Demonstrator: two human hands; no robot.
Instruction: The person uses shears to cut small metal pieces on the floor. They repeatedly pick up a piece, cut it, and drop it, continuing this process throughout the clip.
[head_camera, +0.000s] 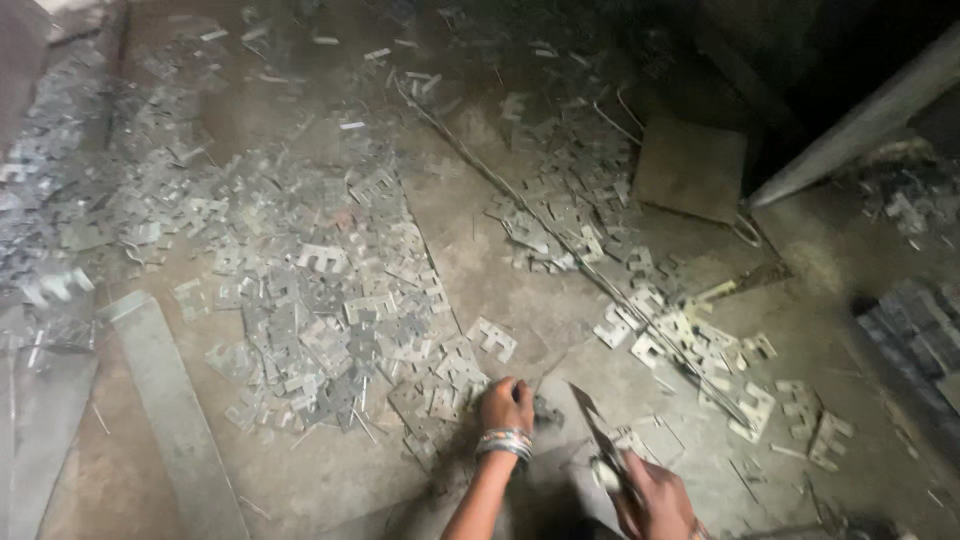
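dull grey stamped metal plates (330, 290), rough dusty concrete floor (500, 260); smooth matt metal strip (175, 420)

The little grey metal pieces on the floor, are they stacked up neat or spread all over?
Spread all over: the small grey stamped metal pieces lie loose in scattered heaps across the concrete floor.

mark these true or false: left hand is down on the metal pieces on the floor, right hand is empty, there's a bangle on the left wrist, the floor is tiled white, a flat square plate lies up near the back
1. The left hand is down on the metal pieces on the floor. True.
2. The right hand is empty. False: it grips a thin pointed metal strip.
3. A bangle sits on the left wrist. True.
4. The floor is tiled white. False: it is bare, dusty and grey-brown.
5. A flat square plate lies toward the back. True.
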